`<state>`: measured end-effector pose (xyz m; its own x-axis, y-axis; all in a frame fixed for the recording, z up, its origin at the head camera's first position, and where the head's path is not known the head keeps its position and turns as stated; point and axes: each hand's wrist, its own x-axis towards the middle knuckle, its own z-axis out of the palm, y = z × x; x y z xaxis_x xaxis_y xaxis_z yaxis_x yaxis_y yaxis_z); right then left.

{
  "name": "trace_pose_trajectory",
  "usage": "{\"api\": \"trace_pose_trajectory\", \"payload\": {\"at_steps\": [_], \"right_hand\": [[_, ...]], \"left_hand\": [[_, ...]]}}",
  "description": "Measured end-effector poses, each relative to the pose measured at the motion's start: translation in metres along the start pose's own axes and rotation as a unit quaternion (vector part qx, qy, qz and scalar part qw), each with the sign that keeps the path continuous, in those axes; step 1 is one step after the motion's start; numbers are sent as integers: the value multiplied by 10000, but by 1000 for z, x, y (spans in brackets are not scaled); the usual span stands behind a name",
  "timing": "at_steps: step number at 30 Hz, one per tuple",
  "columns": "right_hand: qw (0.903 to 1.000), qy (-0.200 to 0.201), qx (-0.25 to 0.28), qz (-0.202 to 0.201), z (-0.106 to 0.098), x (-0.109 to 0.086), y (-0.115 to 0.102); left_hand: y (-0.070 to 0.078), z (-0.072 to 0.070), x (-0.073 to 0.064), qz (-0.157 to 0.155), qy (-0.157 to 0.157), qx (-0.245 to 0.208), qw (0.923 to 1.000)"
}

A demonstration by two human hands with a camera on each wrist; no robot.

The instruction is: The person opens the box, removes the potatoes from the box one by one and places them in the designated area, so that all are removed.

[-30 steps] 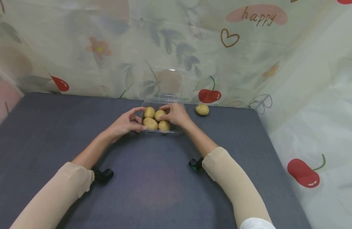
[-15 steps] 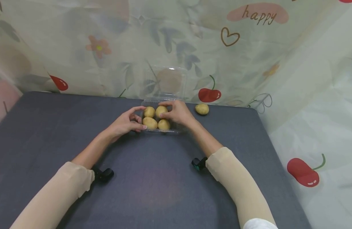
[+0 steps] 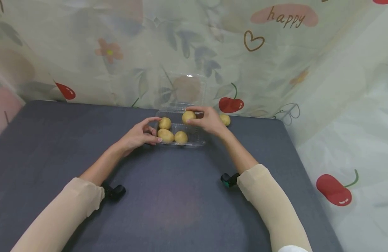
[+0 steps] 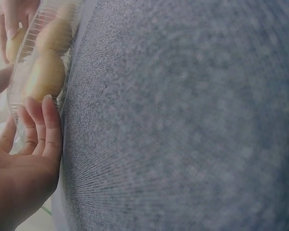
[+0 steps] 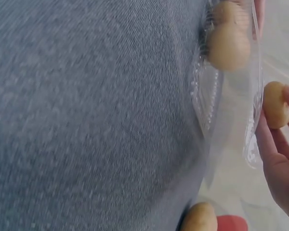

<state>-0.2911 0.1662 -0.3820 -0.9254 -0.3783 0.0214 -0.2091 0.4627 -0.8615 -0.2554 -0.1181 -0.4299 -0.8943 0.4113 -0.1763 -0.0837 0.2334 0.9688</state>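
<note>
A clear plastic clamshell container (image 3: 195,140) stands near the table's far edge, its lid (image 3: 187,87) raised at the back. Three potatoes sit in its left and middle part: a back one (image 3: 165,123), a front one (image 3: 165,136) and a middle one (image 3: 181,137). My left hand (image 3: 138,135) holds the container's left end, thumb and fingers spread along the wall. In the left wrist view the fingertips (image 4: 47,98) press on its clear side. Between thumb and fingers, my right hand (image 3: 211,120) pinches another potato (image 5: 274,105) above the container's back right part.
One more potato (image 3: 226,119) lies on the dark grey table (image 3: 168,196) to the right of the container, partly behind the right hand. A patterned curtain (image 3: 124,70) hangs directly behind the table's far edge.
My right hand has lifted a potato from its place among the others and moved it right and up. The left hand has stayed on the container.
</note>
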Motion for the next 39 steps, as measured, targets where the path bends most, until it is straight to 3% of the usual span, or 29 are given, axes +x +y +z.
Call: {"api": "trace_pose_trajectory", "payload": {"at_steps": [6,15,29,39], "right_hand": [[9997,94,197,-116,-10,-3,5],[9991,399,-152,-22,-26,-11,14],[9968,664,-172,418,-62,-29,22],[9948,906,-220,417,-80,-36,33]], "left_hand": [[0,-1,-1,22,-4,-20,10000],[0,-1,-2,69,5,9,10000],[0,-1,-2,45,-61,-19,10000],[-2,-1,-3,-54,-195,-587,9981]]}}
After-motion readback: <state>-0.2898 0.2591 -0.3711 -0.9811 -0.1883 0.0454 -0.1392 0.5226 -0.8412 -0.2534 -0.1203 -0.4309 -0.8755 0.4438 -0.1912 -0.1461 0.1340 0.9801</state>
